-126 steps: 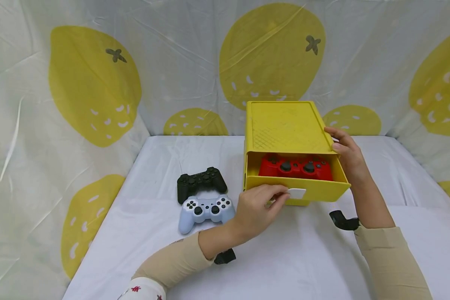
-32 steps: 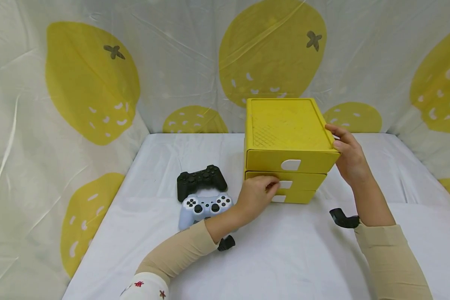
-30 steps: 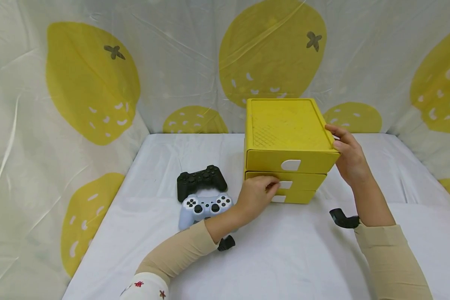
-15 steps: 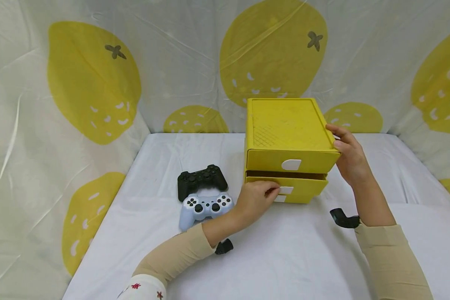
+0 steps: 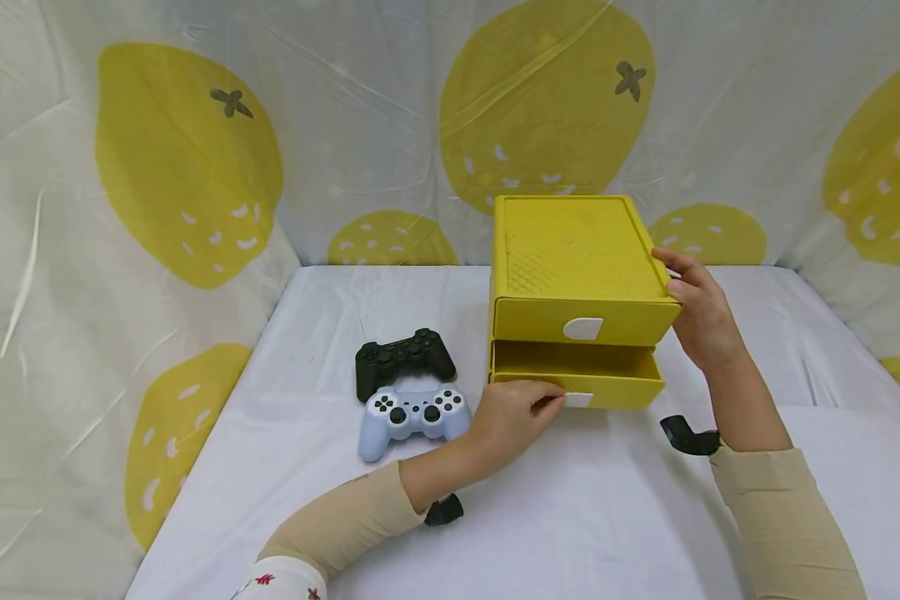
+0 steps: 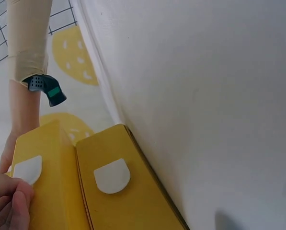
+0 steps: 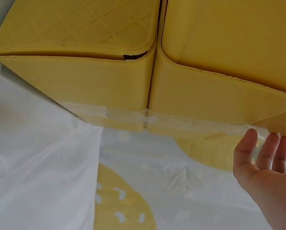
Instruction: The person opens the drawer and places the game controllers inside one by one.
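Observation:
A yellow drawer cabinet [image 5: 577, 250] stands on the white cloth. Its middle drawer [image 5: 615, 390] is partly pulled out, and no object shows in the visible part of it. My left hand [image 5: 513, 417] pinches that drawer's white tab [image 5: 579, 400]; the left wrist view shows thumb and finger at the tab [image 6: 28, 168]. The top drawer [image 5: 525, 321] is closed. In the left wrist view the lowest drawer [image 6: 128, 177] is closed too. My right hand [image 5: 701, 312] rests against the cabinet's right side, fingertips at its top edge; fingers touch the cabinet wall [image 7: 200, 103] in the right wrist view.
Left of the cabinet lie a black game controller [image 5: 405, 362] and a light blue game controller [image 5: 412, 419], close together. My left forearm passes just in front of the blue one. A lemon-print curtain [image 5: 360, 125] hangs behind the table [image 5: 607, 517].
The top drawer, earlier out with a red game controller in it, is now closed. My left hand moved down to the middle drawer and pulled it outward. My right hand stayed put.

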Demonstrator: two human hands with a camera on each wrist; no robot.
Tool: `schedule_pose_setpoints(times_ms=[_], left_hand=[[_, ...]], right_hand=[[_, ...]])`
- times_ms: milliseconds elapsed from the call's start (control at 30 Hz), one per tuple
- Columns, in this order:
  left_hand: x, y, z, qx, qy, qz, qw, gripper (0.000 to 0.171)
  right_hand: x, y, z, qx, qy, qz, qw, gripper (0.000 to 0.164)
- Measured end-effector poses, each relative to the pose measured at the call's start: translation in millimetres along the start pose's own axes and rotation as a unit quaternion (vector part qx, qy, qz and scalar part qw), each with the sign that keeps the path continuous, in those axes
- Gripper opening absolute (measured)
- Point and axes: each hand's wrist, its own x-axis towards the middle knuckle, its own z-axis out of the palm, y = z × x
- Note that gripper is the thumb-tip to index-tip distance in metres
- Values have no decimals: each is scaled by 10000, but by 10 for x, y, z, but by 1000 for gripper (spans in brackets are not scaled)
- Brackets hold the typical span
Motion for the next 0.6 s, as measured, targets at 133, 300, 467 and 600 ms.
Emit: schedule_pose_setpoints(times_ms=[133,300,467,600], left_hand=[[-32,33,-13,-25,-13,-4,10000,4],[-71,67,-32,-97,-60,-2,9999,4],[-114,122,-65,2,-138,9,9999,4],[-157,170,-80,-46,-174,81,9998,3]], right_hand=[[3,3,-4,44,-57,-38,10000,38],[3,7,-9,43,-68,-47,10000,38],[2,11,-9,67,-82,-64,9999,38],[0,11,-8,56,-97,-86,9999,38]])
